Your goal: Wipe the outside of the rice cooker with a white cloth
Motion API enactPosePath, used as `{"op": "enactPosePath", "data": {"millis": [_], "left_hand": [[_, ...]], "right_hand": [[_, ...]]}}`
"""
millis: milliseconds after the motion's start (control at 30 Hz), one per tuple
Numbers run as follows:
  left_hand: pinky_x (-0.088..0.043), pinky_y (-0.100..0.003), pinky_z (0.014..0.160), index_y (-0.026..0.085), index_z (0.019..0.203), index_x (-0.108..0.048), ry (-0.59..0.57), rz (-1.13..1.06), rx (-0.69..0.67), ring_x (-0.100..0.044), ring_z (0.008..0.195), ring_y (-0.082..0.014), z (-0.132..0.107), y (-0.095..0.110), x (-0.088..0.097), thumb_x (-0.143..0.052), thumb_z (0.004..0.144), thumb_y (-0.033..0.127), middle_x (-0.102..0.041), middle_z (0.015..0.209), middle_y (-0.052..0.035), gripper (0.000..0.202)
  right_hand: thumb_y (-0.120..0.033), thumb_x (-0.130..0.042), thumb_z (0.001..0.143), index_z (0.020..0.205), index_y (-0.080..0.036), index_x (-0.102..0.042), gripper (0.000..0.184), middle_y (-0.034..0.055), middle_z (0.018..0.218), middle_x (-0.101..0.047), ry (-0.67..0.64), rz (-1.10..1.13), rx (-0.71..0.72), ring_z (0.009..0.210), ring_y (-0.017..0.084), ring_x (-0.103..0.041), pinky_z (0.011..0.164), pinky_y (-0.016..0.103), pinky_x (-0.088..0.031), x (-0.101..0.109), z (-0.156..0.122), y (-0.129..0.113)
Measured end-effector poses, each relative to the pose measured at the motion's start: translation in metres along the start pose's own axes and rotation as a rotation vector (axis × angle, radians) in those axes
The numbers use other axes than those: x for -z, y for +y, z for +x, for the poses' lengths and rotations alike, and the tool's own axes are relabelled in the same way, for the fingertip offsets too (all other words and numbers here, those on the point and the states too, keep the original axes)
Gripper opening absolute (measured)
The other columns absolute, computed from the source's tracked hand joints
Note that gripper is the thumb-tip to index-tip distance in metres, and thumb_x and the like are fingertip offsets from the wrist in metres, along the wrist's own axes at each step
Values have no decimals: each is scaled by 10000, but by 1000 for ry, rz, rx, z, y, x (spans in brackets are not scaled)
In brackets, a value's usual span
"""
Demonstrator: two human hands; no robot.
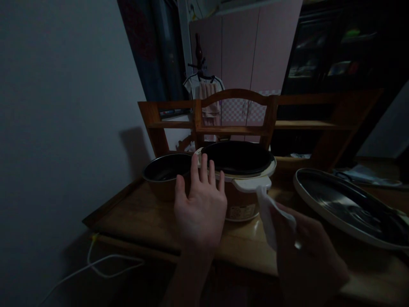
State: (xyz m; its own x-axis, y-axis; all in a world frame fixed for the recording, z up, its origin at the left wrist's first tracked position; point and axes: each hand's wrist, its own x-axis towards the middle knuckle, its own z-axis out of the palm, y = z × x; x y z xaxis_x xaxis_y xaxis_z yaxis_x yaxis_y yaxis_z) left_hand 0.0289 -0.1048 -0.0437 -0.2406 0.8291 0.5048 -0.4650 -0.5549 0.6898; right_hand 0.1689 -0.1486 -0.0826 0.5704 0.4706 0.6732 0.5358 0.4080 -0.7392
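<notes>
My left hand point(202, 207) is raised in front of the cooker, palm toward me, fingers stretched and spread, with nothing in it. My right hand point(308, 247) grips a crumpled white tissue or cloth point(267, 215) at the cooker's right front. The electric cooker point(242, 209) has a white rim, a side handle point(252, 183) and a dark opening at its top. Left of it stands a separate dark inner pot point(159, 185), partly covered by my left hand. Whether the tissue touches the cooker's handle, I cannot tell.
A large glass lid point(345, 204) with a pale rim lies at the right on the wooden desk point(137, 221). A wooden shelf frame point(234, 130) rises behind the cooker. A white wall point(64, 106) bounds the left side, with a white cord point(115, 256) hanging below the desk.
</notes>
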Motion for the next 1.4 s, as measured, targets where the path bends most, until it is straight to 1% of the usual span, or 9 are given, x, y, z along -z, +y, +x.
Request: {"op": "enactPosePath", "data": {"millis": [67,167,267,367,467,667,800,1167,1400], "left_hand": [[-372,-506,1225,459,1522,-429,53,-40,34,-281,1571,-223,-2,-4,-8,-112,1018,655,-329,1691,60,626],[-403,-488,1197,436,1589,-323,70,-17,78,-290,1567,-222,0,-8,-16,-45,1002,664,-297,1708,27,688],[-432,-491,1163,494,1595,-270,37,98,56,-288,1567,-224,3,-13,-15,35,977,686,-264,1715,69,715],[-425,-512,1160,569,1550,-306,-3,117,10,-269,1575,-222,3,-19,-13,38,977,697,-285,1700,122,681],[-408,-512,1169,546,1549,-329,1,64,36,-254,1581,-229,2,-17,-14,32,971,705,-294,1700,101,699],[-339,-445,1220,442,1559,-399,124,-272,268,-288,1568,-206,-1,-7,-22,-108,984,696,-386,1665,42,693],[-270,-401,1259,396,1572,-404,176,-449,343,-317,1554,-188,-6,-8,-27,-222,985,698,-444,1634,19,685],[-301,-437,1249,359,1540,-472,166,-484,410,-347,1542,-222,-13,-6,-29,-276,948,732,-488,1604,-15,727],[-306,-474,1251,308,1430,-597,157,-494,445,-360,1537,-245,-14,-6,-30,-278,937,724,-539,1557,-48,720]], "right_hand": [[-289,-703,955,1026,-269,-802,124,19,987,-824,-97,102,215,861,221,-789,826,327,-613,-7,-2,-15],[-167,-608,987,1219,-254,-742,282,18,1158,-800,-340,241,459,1030,199,-777,920,300,-608,-10,-9,-22],[-118,-563,983,1354,-187,-654,388,50,1299,-744,-488,301,602,1199,190,-714,1038,298,-569,-10,-14,-22],[-100,-466,1017,1431,-121,-574,429,68,1403,-675,-624,309,751,1348,173,-606,1155,317,-486,-10,-13,-22],[-77,-395,1037,1423,-50,-562,421,92,1452,-630,-715,289,900,1434,168,-510,1212,327,-414,-8,-5,-20],[-81,-447,1021,1408,-2,-562,412,132,1479,-603,-858,333,952,1474,185,-464,1229,339,-402,-3,15,-13],[-86,-454,1011,1423,13,-539,432,147,1498,-583,-898,338,964,1492,202,-440,1246,358,-385,2,21,-9],[-197,-455,1053,1513,-68,-458,478,75,1570,-513,-988,265,995,1502,197,-423,1246,347,-381,21,25,2],[-257,-478,1061,1489,-64,-495,469,66,1545,-532,-945,277,1035,1460,178,-477,1246,286,-329,30,28,4]]}}
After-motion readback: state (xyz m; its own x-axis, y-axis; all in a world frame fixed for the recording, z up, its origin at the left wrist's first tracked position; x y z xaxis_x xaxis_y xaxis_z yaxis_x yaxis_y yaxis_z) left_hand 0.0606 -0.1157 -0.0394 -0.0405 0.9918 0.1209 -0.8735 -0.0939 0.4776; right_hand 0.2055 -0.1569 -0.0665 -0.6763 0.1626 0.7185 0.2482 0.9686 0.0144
